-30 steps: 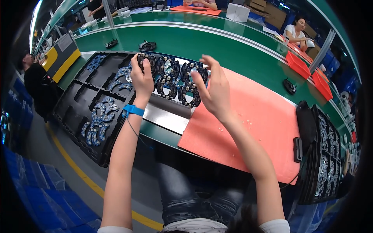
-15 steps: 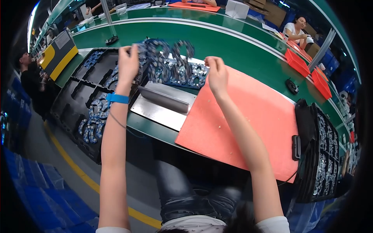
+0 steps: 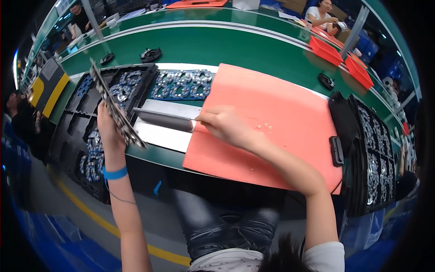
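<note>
My left hand (image 3: 110, 127) grips a panel of circuit boards (image 3: 113, 106) at its near-left side. The panel is tilted up nearly edge-on, above the black divided tray (image 3: 81, 109). My right hand (image 3: 226, 126) is closed in a pinch above the left edge of the orange mat (image 3: 267, 149), by the right end of a metal fixture (image 3: 165, 119) with an upright blade. Whatever those fingertips hold, if anything, is too small to make out. Behind the fixture lies another blue circuit board panel (image 3: 181, 85) with rounded cutouts.
Small boards (image 3: 93, 163) fill part of the left tray. Black ring-shaped parts (image 3: 151, 55) sit on the green bench (image 3: 195, 45). At right stand stacked black trays of boards (image 3: 374, 154). Red bins (image 3: 326, 51) and a seated person (image 3: 321, 18) are across the bench.
The board panel has moved left and nearer with my left hand and turned edge-on. My right hand has come down from the mat's far corner to beside the metal fixture. The view has shifted.
</note>
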`<action>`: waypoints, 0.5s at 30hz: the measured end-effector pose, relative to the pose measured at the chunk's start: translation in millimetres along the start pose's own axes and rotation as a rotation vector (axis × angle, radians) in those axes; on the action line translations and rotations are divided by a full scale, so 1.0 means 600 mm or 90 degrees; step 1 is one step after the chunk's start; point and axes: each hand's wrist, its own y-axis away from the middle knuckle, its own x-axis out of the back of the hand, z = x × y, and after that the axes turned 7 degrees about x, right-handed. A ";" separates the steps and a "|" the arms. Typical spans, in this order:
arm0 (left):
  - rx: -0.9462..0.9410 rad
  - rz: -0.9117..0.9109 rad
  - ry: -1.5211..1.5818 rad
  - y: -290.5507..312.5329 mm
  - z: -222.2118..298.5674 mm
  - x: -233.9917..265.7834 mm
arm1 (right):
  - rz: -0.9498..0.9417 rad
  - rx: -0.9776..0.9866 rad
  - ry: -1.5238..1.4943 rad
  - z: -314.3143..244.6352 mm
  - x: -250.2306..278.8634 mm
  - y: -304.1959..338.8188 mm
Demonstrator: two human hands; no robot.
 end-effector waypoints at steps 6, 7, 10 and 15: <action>0.090 -0.335 0.180 0.081 -0.135 -0.020 | -0.015 -0.165 0.025 0.055 0.194 0.188; 0.161 -0.305 0.220 0.088 -0.159 -0.017 | 0.063 -0.277 0.044 0.071 0.213 0.227; 0.200 -0.533 0.301 0.122 -0.167 -0.067 | 0.232 -0.483 0.209 0.107 0.264 0.307; 0.233 -0.299 0.195 0.170 -0.249 -0.141 | 0.145 -0.489 0.432 0.101 0.251 0.404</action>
